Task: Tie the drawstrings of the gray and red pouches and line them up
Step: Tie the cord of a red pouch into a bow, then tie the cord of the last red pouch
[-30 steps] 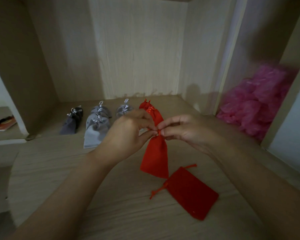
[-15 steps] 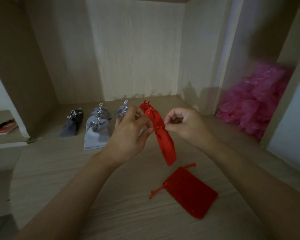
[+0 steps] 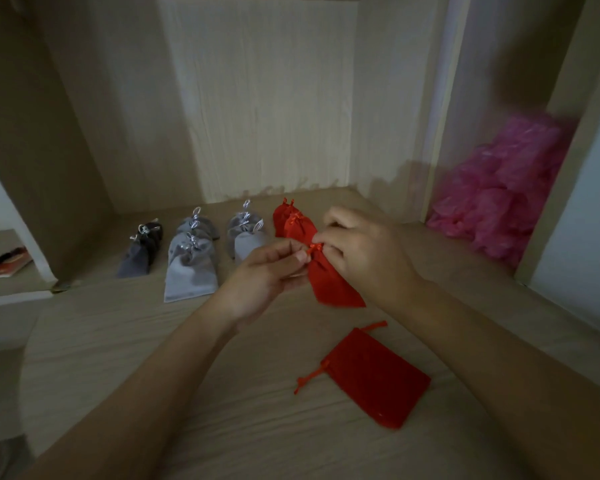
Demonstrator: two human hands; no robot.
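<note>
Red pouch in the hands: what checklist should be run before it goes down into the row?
1. Grip: left hand and right hand both pinch the held red pouch at its neck: ok.
2. Bow on its drawstring finished: cannot tell, fingers partly cover it.
3. Row to join: tied red pouches lie behind it: ok.
4. Gray pouches tied and lined up: ok.
5. Flat red pouch nearer the camera, strings loose: not ok, untied.

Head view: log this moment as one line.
step: tying held red pouch | left hand: pinches drawstring | right hand: holds pouch neck | untied: flat red pouch on shelf
</note>
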